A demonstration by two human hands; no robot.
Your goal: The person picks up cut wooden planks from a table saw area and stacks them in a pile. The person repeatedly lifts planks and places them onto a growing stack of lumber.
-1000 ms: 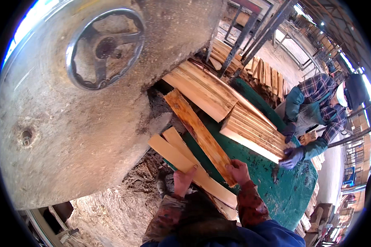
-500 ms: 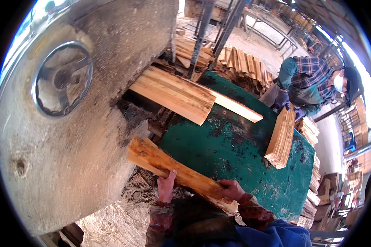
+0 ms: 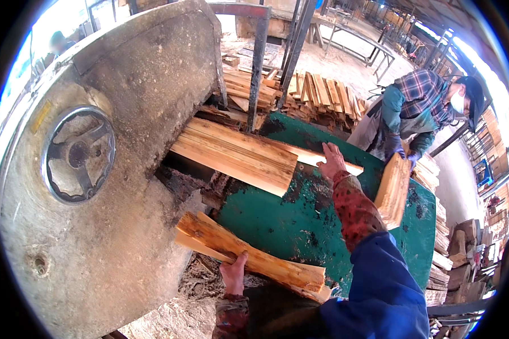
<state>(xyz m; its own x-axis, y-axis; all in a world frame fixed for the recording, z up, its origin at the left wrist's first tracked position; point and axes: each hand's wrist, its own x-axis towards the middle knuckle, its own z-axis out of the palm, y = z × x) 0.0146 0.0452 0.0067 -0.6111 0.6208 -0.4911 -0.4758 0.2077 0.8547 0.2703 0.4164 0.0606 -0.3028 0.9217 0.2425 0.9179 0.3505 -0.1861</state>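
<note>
My left hand (image 3: 233,275) is closed round the lower edge of a rough wooden slab (image 3: 260,257) with brown bark-side faces. The slab lies slanted across the near edge of a green table (image 3: 254,212), beside the machine. My right hand (image 3: 332,162) is stretched out over the table, fingers apart, at a narrow wood strip (image 3: 353,168); whether it touches the strip I cannot tell. Left of that hand, a row of pale boards (image 3: 234,155) juts from the machine opening onto the table.
A concrete-like machine housing (image 3: 136,226) with a metal handwheel (image 3: 78,154) stands at left. Across the table, a gloved co-worker (image 3: 418,113) holds a bundle of boards (image 3: 393,189). Metal posts (image 3: 258,68) rise beyond the boards, near stacked lumber (image 3: 322,93).
My right hand has let go of the slab and reached forward to the narrow strip. My left hand keeps hold of the slab. The co-worker's bundle has shifted slightly.
</note>
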